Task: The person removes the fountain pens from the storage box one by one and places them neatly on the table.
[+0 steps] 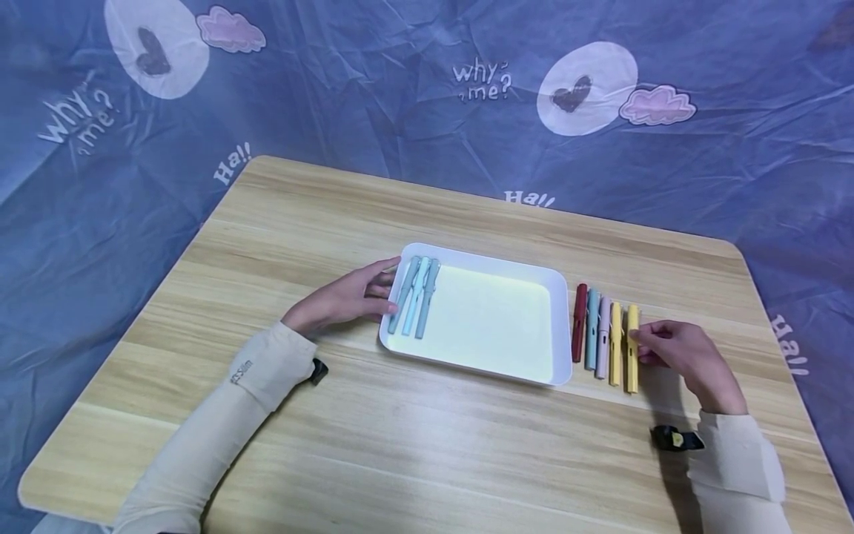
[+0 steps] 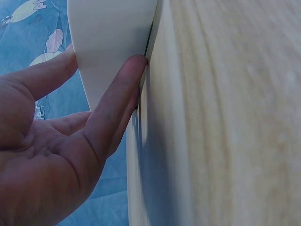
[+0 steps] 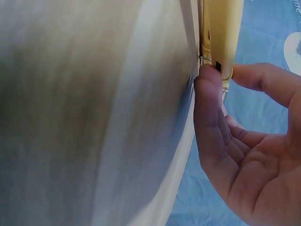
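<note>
My left hand holds the left end of a white rectangular tray. In the left wrist view the thumb is at the rim and the fingers lie against the tray's outer wall, down by the tabletop. Inside the tray, along its left side, a pale blue pen lies between two grey-blue pens. Over to the right, my right hand pinches the outermost yellow pen between thumb and fingers. The right wrist view shows those fingertips near the middle of the yellow barrel.
Between the tray and the pinched pen, a red pen, a blue pen, a lilac pen and another yellow pen lie side by side. A wooden table carries everything. Behind it hangs a blue printed cloth.
</note>
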{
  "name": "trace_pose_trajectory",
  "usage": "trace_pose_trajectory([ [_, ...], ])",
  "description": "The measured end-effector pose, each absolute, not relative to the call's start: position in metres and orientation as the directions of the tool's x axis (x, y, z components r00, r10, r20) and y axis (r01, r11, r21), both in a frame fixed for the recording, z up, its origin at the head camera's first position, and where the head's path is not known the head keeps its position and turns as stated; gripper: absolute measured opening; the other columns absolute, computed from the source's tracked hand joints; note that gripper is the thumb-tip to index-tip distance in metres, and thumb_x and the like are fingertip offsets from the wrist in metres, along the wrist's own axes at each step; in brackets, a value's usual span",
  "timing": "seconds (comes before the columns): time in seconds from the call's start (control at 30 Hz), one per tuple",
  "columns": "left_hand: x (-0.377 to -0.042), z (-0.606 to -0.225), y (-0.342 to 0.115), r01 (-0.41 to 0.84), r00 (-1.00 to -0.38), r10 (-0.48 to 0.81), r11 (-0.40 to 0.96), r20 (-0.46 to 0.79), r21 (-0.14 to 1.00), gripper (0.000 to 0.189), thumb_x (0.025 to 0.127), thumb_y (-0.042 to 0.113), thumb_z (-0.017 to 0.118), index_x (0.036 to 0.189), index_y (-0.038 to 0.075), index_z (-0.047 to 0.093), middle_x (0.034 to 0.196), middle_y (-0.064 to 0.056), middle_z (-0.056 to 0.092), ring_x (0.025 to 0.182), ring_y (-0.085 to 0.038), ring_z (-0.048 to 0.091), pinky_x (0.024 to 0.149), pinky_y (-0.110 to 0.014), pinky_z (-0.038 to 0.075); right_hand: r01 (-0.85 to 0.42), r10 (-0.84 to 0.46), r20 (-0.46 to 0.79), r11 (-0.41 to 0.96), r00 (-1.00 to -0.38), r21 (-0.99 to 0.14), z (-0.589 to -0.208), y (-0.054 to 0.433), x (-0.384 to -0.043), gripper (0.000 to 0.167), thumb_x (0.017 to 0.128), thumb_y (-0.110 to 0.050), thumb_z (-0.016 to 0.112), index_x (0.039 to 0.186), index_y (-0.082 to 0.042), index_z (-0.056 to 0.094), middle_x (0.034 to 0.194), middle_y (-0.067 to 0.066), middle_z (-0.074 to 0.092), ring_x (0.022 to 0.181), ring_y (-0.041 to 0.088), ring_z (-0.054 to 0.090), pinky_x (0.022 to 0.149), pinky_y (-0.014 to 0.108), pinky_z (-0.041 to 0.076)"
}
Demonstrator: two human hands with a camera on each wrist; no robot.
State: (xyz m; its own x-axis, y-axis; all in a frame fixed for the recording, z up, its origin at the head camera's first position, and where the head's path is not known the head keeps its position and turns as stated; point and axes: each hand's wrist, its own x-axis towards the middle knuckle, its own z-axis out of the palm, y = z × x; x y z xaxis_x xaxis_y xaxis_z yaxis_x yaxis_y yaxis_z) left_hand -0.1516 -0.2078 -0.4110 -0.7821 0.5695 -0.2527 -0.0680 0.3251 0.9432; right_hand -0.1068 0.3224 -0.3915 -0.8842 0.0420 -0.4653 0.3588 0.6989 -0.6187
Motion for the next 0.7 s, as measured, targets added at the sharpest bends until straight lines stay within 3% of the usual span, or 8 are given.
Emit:
trace_pose_trajectory([
  [0.7,-0.1513,-0.4109,-0.2093,-0.083,-0.778,0.573,0.314,-0.258,0.946,0.091,0.1,0.006,0.07,0.168,0.009,0.011,0.163,-0.022,0.034,0.142,-0.037,0.046,0.102,-0.041,0.055,0.337,0.005,-0.484,0.723,-0.875,-0.602,-0.395,0.319,-0.1132,0.047,0.109,-0.028,0.055,0.125,0.015,0.051,0.094,0.002,0.067,0.077,0.005,0.064,0.069,0.025,0.058],
])
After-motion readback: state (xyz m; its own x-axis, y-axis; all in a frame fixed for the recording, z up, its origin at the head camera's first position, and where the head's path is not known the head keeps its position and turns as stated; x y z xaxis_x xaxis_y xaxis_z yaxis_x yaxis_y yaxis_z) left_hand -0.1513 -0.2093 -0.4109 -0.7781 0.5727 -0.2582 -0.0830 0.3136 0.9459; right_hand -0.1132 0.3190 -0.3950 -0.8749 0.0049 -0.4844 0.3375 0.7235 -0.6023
